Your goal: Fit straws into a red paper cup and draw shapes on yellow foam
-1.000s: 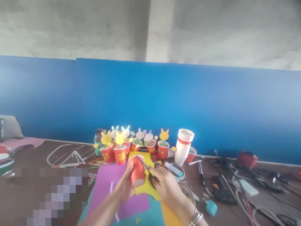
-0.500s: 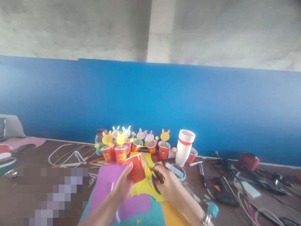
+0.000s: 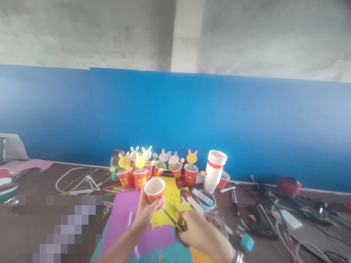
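My left hand (image 3: 145, 210) is wrapped round a red paper cup (image 3: 154, 189), whose white open mouth is turned up toward me. In my right hand (image 3: 195, 227) is a pair of scissors (image 3: 170, 218). Their blades point up and left, with the tips at the cup's lower right side; whether they touch it I cannot tell. Below both hands lie a cut yellow paper sheet (image 3: 159, 220), a purple sheet (image 3: 123, 208) and a teal sheet (image 3: 170, 248).
Several red cups (image 3: 140, 180) with paper animal heads stand along the blue partition (image 3: 175, 109). Right of them is a tall stack of white cups (image 3: 212, 178). A white-and-teal tube (image 3: 203, 197), a black glue gun (image 3: 260, 223) and tangled cables lie at right; a white cable (image 3: 90, 180) lies left.
The cup has tipped from lying sideways to mouth-up in my left hand. My right hand has moved slightly down, and the scissors' tips have dropped from the rim to the cup's lower side.
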A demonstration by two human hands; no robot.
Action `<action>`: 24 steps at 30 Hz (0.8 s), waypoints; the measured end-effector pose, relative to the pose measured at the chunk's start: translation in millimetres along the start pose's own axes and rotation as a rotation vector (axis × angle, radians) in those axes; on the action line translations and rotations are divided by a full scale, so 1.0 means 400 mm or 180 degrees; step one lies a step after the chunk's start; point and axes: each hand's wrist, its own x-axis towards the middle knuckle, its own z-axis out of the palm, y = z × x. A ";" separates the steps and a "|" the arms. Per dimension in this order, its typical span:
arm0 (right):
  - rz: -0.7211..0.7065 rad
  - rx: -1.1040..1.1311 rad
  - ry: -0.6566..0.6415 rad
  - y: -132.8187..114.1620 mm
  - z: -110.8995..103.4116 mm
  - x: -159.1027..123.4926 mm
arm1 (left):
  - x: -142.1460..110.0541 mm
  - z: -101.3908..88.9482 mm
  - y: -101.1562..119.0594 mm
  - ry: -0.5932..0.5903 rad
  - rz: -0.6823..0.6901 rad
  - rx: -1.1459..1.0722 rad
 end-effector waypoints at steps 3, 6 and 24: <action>-0.0220 -0.0437 -0.0028 -0.014 0.046 -0.008 | -0.006 0.005 0.000 -0.0276 0.0089 0.0201; -0.0278 -0.0416 -0.0295 -0.002 0.059 -0.002 | -0.014 0.006 -0.005 -0.0434 0.0109 0.0267; 0.0377 -0.0475 0.0717 0.061 -0.058 0.044 | -0.024 -0.005 0.009 -0.0922 -0.0426 0.0205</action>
